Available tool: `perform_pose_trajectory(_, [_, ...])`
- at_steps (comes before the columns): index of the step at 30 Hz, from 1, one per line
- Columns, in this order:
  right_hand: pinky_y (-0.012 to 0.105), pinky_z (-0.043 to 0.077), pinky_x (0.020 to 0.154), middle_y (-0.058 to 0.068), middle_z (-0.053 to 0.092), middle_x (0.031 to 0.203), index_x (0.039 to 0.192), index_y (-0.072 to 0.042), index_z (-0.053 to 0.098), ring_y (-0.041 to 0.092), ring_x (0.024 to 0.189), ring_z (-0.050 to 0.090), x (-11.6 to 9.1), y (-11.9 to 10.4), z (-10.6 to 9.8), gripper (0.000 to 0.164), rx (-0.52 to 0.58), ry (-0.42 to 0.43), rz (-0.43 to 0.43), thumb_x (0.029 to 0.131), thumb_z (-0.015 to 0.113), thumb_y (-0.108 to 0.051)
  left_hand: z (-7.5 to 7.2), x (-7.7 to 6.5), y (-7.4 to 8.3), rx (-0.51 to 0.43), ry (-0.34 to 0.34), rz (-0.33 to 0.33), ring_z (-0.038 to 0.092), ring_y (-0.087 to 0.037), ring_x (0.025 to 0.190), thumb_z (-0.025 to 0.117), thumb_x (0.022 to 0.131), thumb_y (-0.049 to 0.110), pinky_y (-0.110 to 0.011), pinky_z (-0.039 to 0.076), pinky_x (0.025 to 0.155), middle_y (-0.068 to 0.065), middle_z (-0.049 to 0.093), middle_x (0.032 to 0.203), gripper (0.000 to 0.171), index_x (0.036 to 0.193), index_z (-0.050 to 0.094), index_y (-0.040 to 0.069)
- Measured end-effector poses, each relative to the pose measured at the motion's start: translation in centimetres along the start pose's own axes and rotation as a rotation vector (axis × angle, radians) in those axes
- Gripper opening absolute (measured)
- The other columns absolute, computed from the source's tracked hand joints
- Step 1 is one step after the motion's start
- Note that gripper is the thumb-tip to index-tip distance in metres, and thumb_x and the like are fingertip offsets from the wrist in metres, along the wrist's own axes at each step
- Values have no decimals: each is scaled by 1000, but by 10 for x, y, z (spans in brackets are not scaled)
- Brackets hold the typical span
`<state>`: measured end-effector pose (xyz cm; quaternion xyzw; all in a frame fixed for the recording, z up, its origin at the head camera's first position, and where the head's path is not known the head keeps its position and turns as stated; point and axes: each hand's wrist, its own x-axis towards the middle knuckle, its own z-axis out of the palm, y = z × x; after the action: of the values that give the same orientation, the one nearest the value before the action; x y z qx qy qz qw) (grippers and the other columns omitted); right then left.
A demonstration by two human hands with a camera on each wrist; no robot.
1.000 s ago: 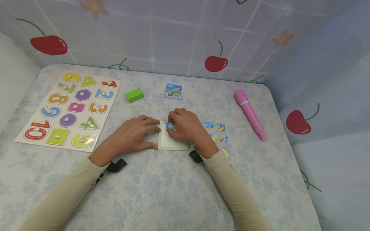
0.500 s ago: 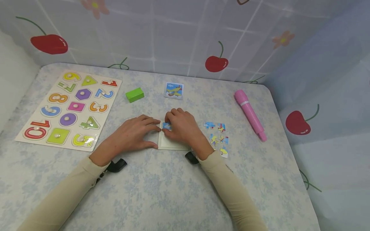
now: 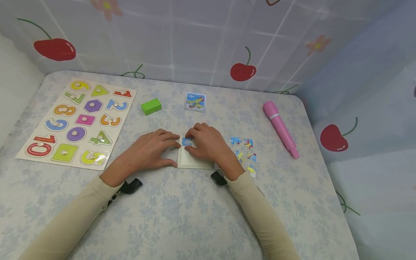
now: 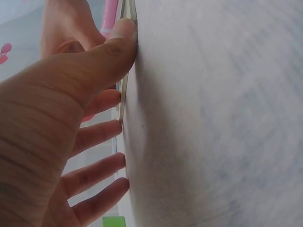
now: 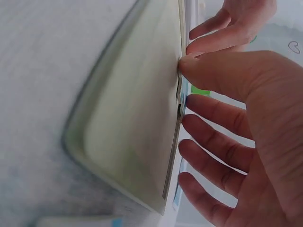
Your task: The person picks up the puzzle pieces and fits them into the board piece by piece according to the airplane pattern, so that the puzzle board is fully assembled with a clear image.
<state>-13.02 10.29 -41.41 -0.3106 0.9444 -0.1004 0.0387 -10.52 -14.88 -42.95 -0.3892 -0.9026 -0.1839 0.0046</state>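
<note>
Two hands I see remotely: left hand (image 3: 152,150), fingers spread, touching the puzzle tray's (image 3: 193,163) left edge; right hand (image 3: 209,143), loosely bent, thumb and finger pinching a blue puzzle piece (image 3: 186,142) at its far-left corner.

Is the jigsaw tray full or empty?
Not full: the jigsaw tray shows bare base beside one blue jigsaw piece at its far-left corner. Whether that piece is seated, I cannot tell.
</note>
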Motion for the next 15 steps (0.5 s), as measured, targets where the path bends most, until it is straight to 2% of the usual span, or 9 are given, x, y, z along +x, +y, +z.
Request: perform_pose_trajectory(15, [38, 57, 87, -1, 69, 118, 118, -21, 80, 21, 108, 63, -2, 3, 2, 30, 84, 30, -20, 96, 84, -41, 1, 0, -1, -12, 3, -1, 60, -32, 135, 92, 82, 54, -53, 57, 99, -7, 64, 150, 63, 130, 77, 15])
